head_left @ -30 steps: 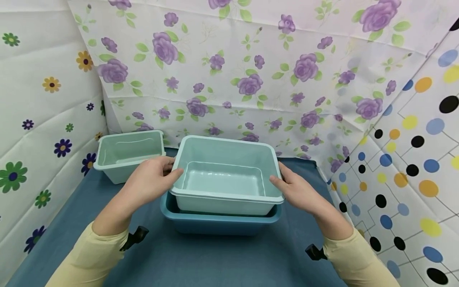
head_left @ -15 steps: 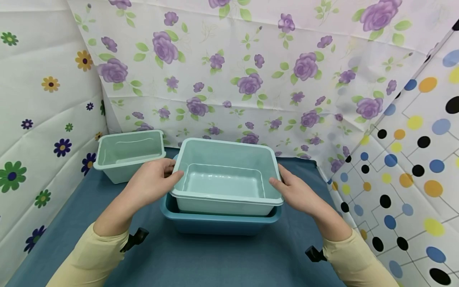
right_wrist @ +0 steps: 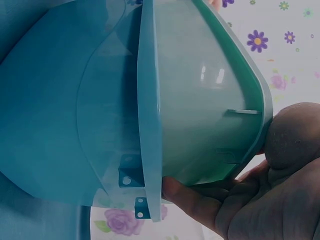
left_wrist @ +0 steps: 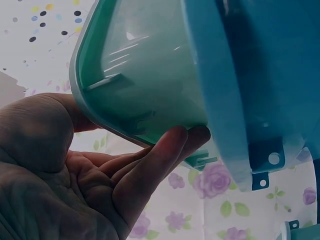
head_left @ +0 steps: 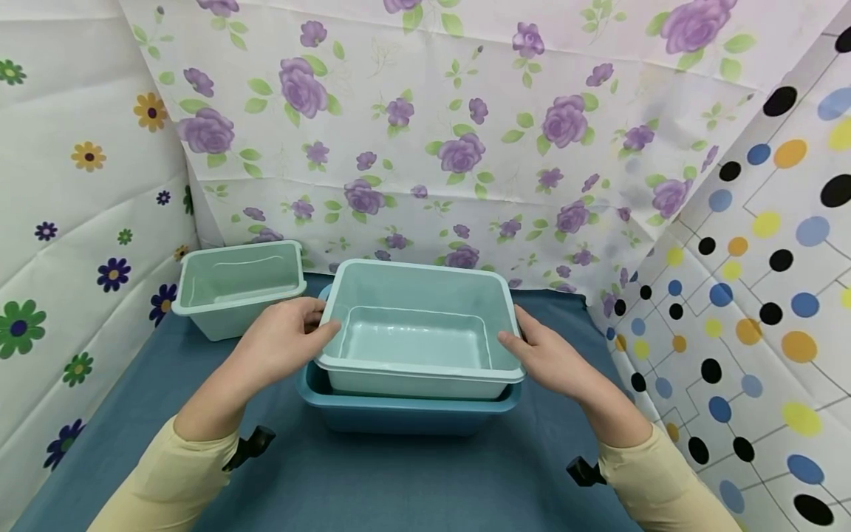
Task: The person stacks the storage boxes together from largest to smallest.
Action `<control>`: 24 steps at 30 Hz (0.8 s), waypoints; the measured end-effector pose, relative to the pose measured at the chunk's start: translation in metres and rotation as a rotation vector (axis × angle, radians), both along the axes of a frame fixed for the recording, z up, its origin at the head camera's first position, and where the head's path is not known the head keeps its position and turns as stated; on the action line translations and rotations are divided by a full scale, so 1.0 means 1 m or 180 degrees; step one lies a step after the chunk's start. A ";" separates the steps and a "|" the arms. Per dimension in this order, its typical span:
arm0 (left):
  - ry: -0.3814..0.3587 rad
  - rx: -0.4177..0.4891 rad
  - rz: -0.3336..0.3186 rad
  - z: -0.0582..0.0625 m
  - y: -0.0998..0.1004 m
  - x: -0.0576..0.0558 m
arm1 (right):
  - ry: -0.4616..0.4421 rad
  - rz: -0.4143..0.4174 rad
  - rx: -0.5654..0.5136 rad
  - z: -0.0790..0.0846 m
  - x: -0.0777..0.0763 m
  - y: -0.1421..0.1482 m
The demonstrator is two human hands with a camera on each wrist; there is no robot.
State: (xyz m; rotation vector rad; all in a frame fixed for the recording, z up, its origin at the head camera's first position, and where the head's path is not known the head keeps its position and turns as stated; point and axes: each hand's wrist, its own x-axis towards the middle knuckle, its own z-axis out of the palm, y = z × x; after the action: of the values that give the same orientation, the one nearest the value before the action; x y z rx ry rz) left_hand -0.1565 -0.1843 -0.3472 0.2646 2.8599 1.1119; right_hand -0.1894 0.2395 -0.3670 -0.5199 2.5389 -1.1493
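A pale aqua plastic basin [head_left: 419, 383] sits partly down inside a larger dark blue basin [head_left: 405, 421], its back end raised. My left hand [head_left: 282, 340] grips its left end, thumb over the rim and fingers beneath it. At the opposite end my right hand [head_left: 548, 353] holds the rim the same way. In the left wrist view, fingertips [left_wrist: 172, 145] lie under the pale basin's lip, close to the blue rim. The right wrist view has a fingertip [right_wrist: 175, 189] right at the blue basin's edge. Much of the pale basin's lower part is hidden inside the blue one.
A smaller pale green basin [head_left: 222, 319] stands at the back left, near my left hand. Blue cloth [head_left: 412, 488] covers the table. Patterned sheets hang close on the left, at the back [head_left: 412, 74] and on the right.
The pale basin's back edge has come down slightly, with both hands keeping their grip. The head view has shifted a little. The blue and green basins stay put.
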 end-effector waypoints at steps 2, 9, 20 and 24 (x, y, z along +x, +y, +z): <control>0.0011 -0.0005 0.0005 -0.001 0.000 0.000 | 0.0017 0.0001 0.0015 -0.001 -0.001 0.000; 0.0020 -0.0013 0.0027 -0.003 -0.001 0.000 | 0.0080 0.0023 0.0077 -0.001 -0.001 -0.001; -0.0059 0.0039 0.0028 -0.005 -0.001 0.002 | 0.0083 0.0026 0.0117 -0.002 -0.001 0.000; -0.0097 0.0045 0.0031 -0.007 -0.002 0.001 | 0.0052 0.0040 0.0143 -0.001 -0.001 -0.001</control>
State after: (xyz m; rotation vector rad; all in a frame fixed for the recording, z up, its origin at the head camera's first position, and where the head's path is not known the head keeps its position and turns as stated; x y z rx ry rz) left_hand -0.1550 -0.1863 -0.3544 0.2325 2.8308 1.1281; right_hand -0.1907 0.2389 -0.3681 -0.5356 2.5650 -1.0855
